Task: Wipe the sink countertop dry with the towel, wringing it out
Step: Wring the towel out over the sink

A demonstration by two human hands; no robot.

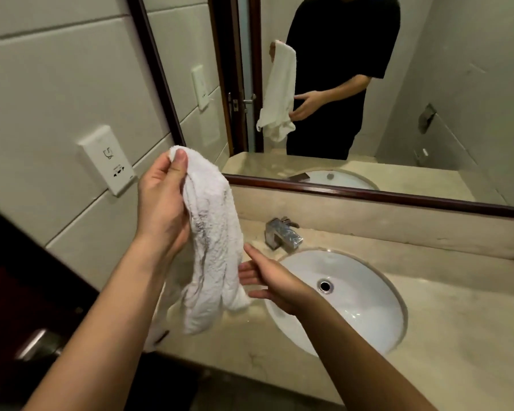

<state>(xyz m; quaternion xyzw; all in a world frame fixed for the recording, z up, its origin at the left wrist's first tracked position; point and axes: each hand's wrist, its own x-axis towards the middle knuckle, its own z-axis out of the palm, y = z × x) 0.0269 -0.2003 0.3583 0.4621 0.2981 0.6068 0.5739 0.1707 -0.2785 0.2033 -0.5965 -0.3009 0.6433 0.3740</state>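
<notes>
Towel [211,241] hangs bunched above the tabletop [445,327] left of the sink [368,307], left hand [161,203] pinching its top end with thumb over the cloth, right hand [267,277] open, fingers straight, touching the lower part, tap [282,231] behind.

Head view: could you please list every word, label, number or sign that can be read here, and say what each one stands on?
No word or number can be read.
Wall socket plate: a line-drawn symbol at the top, with no letters; I cannot tell what it depicts.
Same plate: a small line of print above the socket holes, too small and blurred to read.
Towel, faucet, sink and countertop: no text or label shows.
</notes>
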